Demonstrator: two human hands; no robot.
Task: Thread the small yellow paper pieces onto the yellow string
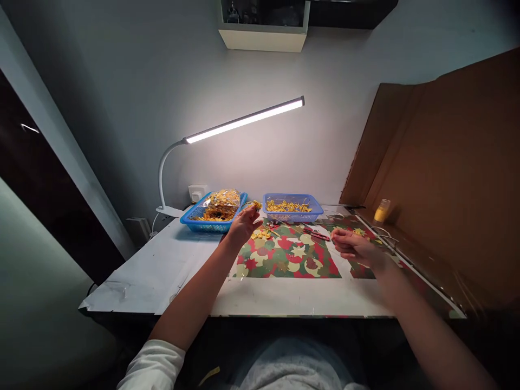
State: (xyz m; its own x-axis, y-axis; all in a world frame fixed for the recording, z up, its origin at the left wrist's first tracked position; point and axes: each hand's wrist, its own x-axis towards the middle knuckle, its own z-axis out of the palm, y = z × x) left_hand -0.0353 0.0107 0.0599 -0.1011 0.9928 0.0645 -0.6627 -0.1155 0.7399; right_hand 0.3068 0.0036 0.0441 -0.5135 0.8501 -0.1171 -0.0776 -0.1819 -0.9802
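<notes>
Gold piece, one: small, raised above the bench between two baskets, at the fingertips of the left hand. Finer shape too small to tell.

Left hand: grip pinching the gold piece, back of the hand toward the viewer.

Right hand: well apart from the left, over the patterned sheet, fingers curled toward the thumb. Whether the grip was closed, or pinched something thin, could not be told.

Step in hand, as judged: handling of a single piece, held up by the left hand. The next move seemed to call for a steady left pinch and a careful approach by the right fingers.

Loose gold bits: on the sheet, just below the left hand.

Red-handled tool: lying near the right hand, apparently untouched.

Blue basket: left, holding gold material and a clear bag.

Lilac basket: right of it, holding more gold pieces.

Lamp: lit, above both baskets.
</notes>
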